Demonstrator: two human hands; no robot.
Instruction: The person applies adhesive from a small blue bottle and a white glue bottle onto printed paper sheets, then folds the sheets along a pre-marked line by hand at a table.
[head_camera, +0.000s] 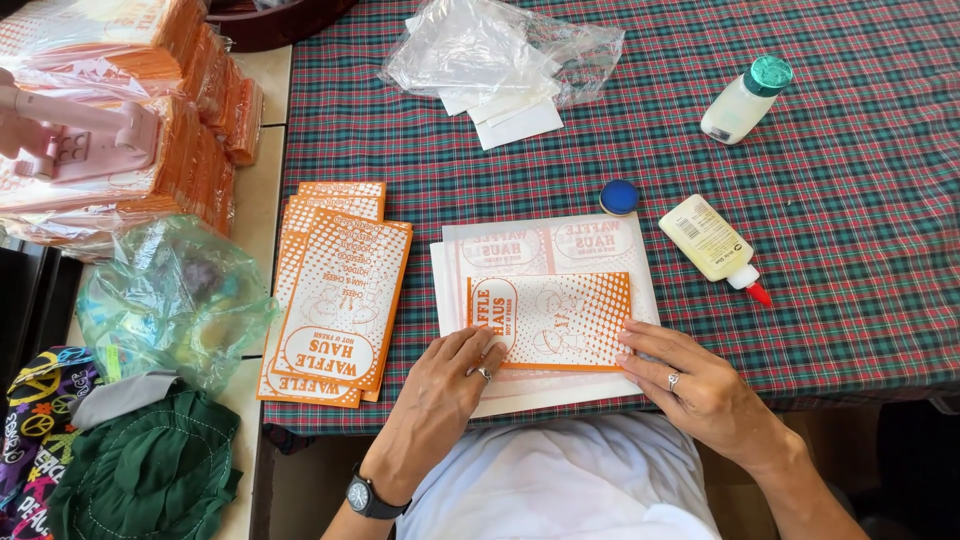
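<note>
On plaid cloth, hands (450, 375) press orange-printed bag (555, 320).

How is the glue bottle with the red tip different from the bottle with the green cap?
The glue bottle with the red tip is yellowish with a narrow pointed nozzle; the bottle with the green cap is white with a wide round top. The red-tipped one lies close to the orange-printed paper bag under the left hand and right hand; the green-capped one lies farther back. Both lie on their sides on the checked tablecloth.
</note>
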